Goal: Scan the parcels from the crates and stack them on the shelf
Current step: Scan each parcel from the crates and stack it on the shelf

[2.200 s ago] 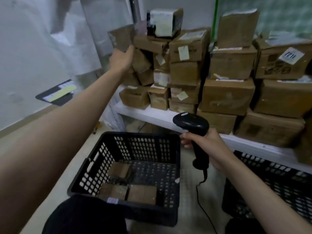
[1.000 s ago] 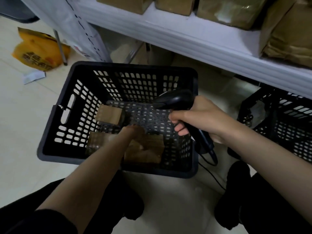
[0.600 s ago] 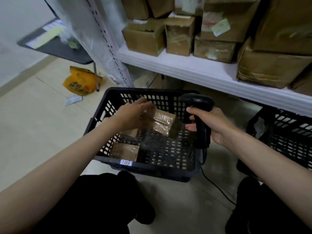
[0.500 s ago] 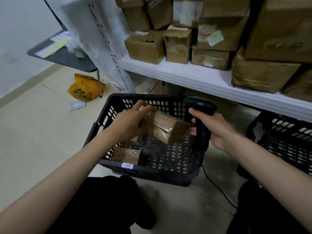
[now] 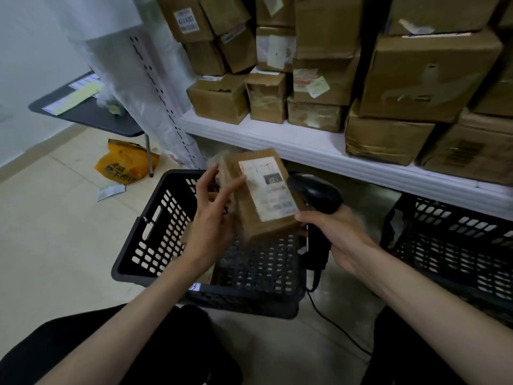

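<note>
My left hand (image 5: 213, 218) holds a small brown parcel (image 5: 258, 195) above the black crate (image 5: 155, 240), its white label turned up toward me. Thumb and fingers pinch the parcel's left side. My right hand (image 5: 338, 234) grips the handle of a black corded barcode scanner (image 5: 316, 195), whose head sits just right of the parcel's label. The white shelf (image 5: 305, 145) behind carries many stacked brown boxes (image 5: 416, 73). What lies in the crate is mostly hidden by my hand and the parcel.
A second black crate (image 5: 455, 240) stands at the right under the shelf. An orange bag (image 5: 125, 165) and a paper slip lie on the floor at left, near a dark small table (image 5: 83, 107). A plastic-wrapped shelf upright (image 5: 158, 87) rises behind the crate.
My left hand placed a box on the shelf, reached into the crate, lifted a parcel out and turned it label-up. The scanner moved in beside it.
</note>
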